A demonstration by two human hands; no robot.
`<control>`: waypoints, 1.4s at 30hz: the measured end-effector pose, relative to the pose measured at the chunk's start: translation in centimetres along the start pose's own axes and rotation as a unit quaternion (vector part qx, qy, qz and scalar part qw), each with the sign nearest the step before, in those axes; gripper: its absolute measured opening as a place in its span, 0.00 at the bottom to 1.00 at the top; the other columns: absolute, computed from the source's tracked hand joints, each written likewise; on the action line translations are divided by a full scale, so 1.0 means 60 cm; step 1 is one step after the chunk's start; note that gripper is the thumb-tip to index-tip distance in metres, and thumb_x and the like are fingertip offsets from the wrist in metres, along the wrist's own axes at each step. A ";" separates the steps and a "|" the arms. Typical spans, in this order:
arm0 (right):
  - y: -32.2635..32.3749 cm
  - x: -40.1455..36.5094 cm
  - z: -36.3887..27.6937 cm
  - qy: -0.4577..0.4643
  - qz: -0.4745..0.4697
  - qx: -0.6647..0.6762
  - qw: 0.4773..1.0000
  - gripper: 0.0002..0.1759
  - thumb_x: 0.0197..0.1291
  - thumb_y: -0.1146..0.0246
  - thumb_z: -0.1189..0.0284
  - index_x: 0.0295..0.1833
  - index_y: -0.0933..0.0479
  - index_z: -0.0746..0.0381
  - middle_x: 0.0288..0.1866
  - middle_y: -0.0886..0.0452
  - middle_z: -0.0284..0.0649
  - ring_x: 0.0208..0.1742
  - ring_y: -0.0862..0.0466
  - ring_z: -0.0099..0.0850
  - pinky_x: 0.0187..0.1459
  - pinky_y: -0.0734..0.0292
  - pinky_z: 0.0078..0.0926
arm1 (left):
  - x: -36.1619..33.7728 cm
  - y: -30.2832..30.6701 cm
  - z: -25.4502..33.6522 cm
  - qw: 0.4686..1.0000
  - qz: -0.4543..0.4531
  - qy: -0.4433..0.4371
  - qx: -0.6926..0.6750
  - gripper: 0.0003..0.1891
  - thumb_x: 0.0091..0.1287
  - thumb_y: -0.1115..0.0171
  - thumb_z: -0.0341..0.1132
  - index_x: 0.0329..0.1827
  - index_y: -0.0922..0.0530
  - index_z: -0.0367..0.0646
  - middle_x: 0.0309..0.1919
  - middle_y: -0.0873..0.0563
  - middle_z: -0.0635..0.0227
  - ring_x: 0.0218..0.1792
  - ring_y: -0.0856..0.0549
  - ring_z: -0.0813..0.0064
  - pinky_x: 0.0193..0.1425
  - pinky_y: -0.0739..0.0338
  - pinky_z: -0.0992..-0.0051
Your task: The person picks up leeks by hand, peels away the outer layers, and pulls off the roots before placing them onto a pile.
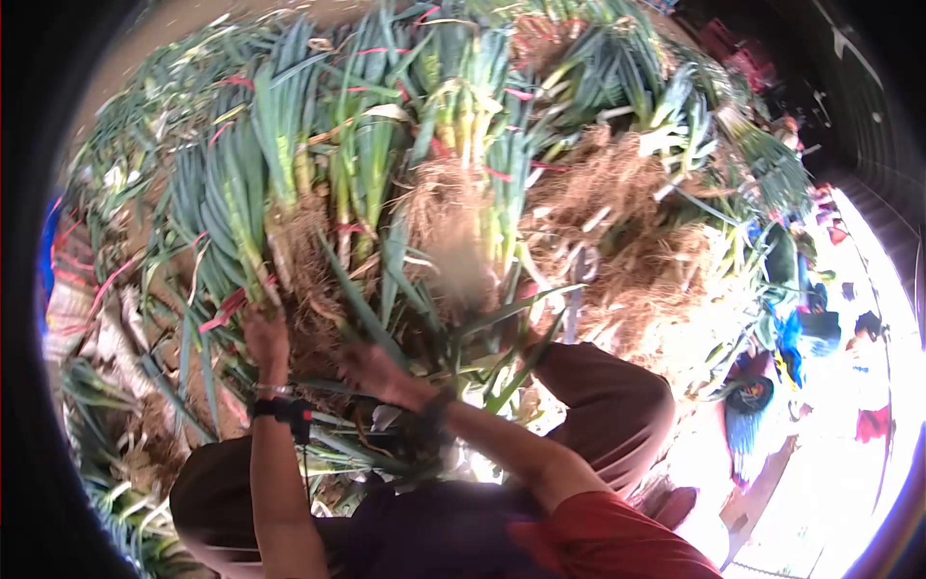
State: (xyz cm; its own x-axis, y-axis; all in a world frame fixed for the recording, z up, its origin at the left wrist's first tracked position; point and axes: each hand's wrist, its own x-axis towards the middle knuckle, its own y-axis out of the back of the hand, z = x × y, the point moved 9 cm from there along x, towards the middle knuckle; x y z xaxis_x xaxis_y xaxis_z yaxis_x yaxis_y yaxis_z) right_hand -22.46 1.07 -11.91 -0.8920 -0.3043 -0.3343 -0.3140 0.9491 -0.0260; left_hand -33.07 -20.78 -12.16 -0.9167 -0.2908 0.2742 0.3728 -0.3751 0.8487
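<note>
My left hand point(266, 340) is closed around the lower, root end of a bunch of green onions point(234, 207). The long green leaves of that bunch lean up and away from me. A pink tie point(224, 311) lies beside this hand. To the right, my right hand point(374, 372) is smeared by motion over loose leaves and soil-brown roots. Whether its fingers hold anything does not show. Just beyond it stands another bunch with a tangle of brown roots point(311, 253).
Tied bunches of green onions point(468, 106) are heaped across the ground ahead. A broad pile of brown roots point(627, 251) lies to the right. Loose leaves surround my bent knees point(617, 405). A dark blue bundle point(748, 425) sits in bright light at far right.
</note>
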 end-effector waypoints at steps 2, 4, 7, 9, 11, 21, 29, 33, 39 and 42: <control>-0.042 -0.023 0.020 0.002 -0.033 0.066 0.997 0.11 0.68 0.43 0.72 0.51 0.25 0.67 0.34 0.17 0.41 0.32 0.15 0.29 0.33 0.19 0.28 | -0.010 -0.009 -0.030 0.991 -0.044 0.091 -0.085 0.25 0.61 0.31 0.43 0.53 0.22 0.32 0.48 0.17 0.52 0.49 0.19 0.54 0.54 0.25 0.62; -0.048 -0.043 0.021 0.034 -0.014 -0.055 0.998 0.11 0.67 0.43 0.73 0.50 0.25 0.68 0.35 0.16 0.42 0.34 0.15 0.30 0.35 0.20 0.31 | -0.030 0.013 -0.014 0.949 -0.112 0.211 -0.207 0.24 0.62 0.30 0.42 0.52 0.22 0.30 0.44 0.16 0.54 0.44 0.19 0.58 0.50 0.25 0.65; -0.030 -0.048 0.030 0.060 0.007 -0.104 0.993 0.12 0.66 0.43 0.73 0.50 0.26 0.68 0.37 0.16 0.45 0.37 0.15 0.34 0.39 0.21 0.34 | -0.042 -0.039 -0.071 0.865 -0.128 0.239 -0.422 0.22 0.63 0.32 0.41 0.51 0.21 0.30 0.39 0.16 0.55 0.38 0.20 0.62 0.48 0.26 0.66; -0.022 -0.046 0.016 0.071 0.044 -0.124 0.989 0.12 0.66 0.42 0.73 0.51 0.26 0.68 0.38 0.16 0.47 0.38 0.15 0.35 0.40 0.22 0.35 | -0.041 -0.078 -0.125 0.918 -0.220 0.186 -0.273 0.20 0.67 0.38 0.44 0.53 0.19 0.35 0.41 0.15 0.59 0.39 0.20 0.67 0.47 0.26 0.66; 0.003 -0.039 -0.021 0.086 0.125 -0.181 0.972 0.12 0.65 0.42 0.73 0.51 0.25 0.68 0.38 0.16 0.47 0.39 0.15 0.36 0.42 0.22 0.36 | -0.038 -0.098 -0.130 0.948 -0.278 0.102 -0.114 0.20 0.70 0.42 0.44 0.55 0.19 0.37 0.45 0.15 0.59 0.42 0.18 0.65 0.50 0.26 0.65; -0.059 0.023 0.027 0.144 0.048 0.259 0.954 0.15 0.69 0.47 0.68 0.56 0.26 0.64 0.51 0.23 0.41 0.52 0.24 0.32 0.53 0.29 0.31 | -0.234 0.018 -0.005 0.952 -0.128 -0.257 -0.105 0.42 0.56 0.37 0.24 0.77 0.44 0.42 0.74 0.43 0.42 0.76 0.45 0.49 0.78 0.48 0.53; -0.070 0.005 -0.126 0.026 -0.023 0.185 0.982 0.26 0.65 0.37 0.51 0.54 0.23 0.64 0.46 0.18 0.35 0.46 0.20 0.24 0.48 0.24 0.26 | -0.167 0.128 0.098 0.627 -0.215 0.232 -0.712 0.27 0.64 0.33 0.33 0.65 0.32 0.37 0.52 0.19 0.63 0.49 0.18 0.72 0.52 0.21 0.70; -0.086 0.022 -0.183 0.085 0.072 -0.119 0.987 0.19 0.65 0.36 0.57 0.48 0.22 0.63 0.40 0.19 0.36 0.37 0.20 0.24 0.41 0.24 0.25 | -0.251 0.142 0.091 0.727 -0.226 0.269 -0.590 0.24 0.65 0.35 0.30 0.63 0.29 0.34 0.50 0.16 0.64 0.49 0.17 0.74 0.54 0.23 0.73; 0.001 -0.037 -0.226 0.022 0.109 0.115 0.987 0.09 0.69 0.40 0.67 0.39 0.25 0.61 0.23 0.29 0.28 0.19 0.31 0.18 0.21 0.36 0.19 | -0.315 0.089 -0.023 0.708 -0.183 0.405 -0.549 0.22 0.66 0.37 0.36 0.59 0.26 0.31 0.46 0.16 0.62 0.47 0.20 0.71 0.54 0.27 0.69; 0.030 -0.163 -0.303 0.075 0.104 0.009 0.992 0.10 0.69 0.40 0.66 0.39 0.25 0.62 0.22 0.31 0.27 0.21 0.32 0.18 0.24 0.36 0.18 | -0.231 0.198 0.007 0.952 -0.018 0.153 -0.263 0.17 0.68 0.40 0.36 0.52 0.23 0.31 0.42 0.15 0.58 0.45 0.17 0.63 0.51 0.24 0.64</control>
State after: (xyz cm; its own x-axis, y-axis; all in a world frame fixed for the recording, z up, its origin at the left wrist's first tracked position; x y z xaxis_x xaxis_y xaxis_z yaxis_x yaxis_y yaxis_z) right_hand -20.20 4.27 8.44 -0.9756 -0.1098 -0.1900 -0.1139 0.9934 0.0105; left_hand -15.99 -20.83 -5.71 -0.8752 -0.4825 0.0355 0.4363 -0.7554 0.4889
